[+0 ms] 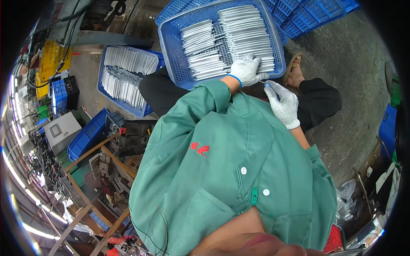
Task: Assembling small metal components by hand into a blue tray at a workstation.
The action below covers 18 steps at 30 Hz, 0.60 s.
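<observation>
My left hand [244, 71], in a white knit glove with a blue cuff, is at the near right edge of a blue perforated basket [174, 70]. Its fingers are curled, and the fingertips come close to those of my right hand [284, 106]. That hand, gloved in white too, pinches near a small blue bit [267, 85] at its fingertips. Between the hands is a thin, short thing too small to name. Inside the basket, shiny silver metal rods [247, 36] lie stacked in rows.
Left of my leg, a second blue basket [101, 81] holds more silver pieces. More blue crates [305, 17] stand at the top right. A sandalled foot [294, 72] rests beside the basket. A wooden frame [81, 187] and a grey box [62, 130] are at the left.
</observation>
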Each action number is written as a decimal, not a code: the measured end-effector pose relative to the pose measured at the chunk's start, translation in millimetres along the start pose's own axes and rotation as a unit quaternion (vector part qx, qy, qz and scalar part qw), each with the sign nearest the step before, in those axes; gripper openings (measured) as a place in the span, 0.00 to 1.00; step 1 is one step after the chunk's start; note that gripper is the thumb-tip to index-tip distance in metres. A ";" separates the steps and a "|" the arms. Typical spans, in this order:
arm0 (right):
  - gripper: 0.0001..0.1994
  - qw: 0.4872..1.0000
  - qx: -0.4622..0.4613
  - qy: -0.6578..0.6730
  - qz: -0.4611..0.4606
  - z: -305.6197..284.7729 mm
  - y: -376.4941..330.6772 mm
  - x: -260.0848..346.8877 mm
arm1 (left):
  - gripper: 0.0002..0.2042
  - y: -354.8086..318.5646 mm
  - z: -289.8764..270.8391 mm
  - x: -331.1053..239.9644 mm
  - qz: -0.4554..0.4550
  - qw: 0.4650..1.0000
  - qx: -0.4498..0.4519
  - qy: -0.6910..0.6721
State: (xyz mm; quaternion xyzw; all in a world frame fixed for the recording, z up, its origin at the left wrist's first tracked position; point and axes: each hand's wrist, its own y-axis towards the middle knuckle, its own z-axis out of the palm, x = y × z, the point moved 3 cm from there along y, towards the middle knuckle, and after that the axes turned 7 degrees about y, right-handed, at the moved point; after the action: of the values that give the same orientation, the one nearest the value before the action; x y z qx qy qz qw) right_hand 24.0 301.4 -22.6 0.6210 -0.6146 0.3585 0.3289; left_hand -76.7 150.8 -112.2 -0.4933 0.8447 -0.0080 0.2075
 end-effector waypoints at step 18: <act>0.14 0.981 0.127 -0.128 -0.071 25.6 3.7 -6.1 | 0.20 9.0 -34.8 32.2 -0.078 0.852 0.069 -0.512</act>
State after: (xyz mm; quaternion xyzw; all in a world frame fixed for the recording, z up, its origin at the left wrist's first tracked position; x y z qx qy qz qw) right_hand 21.4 282.7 -41.3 0.7403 -0.5556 0.3269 0.1909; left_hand -110.4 121.8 -93.4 -0.4764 0.5745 0.1714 0.6432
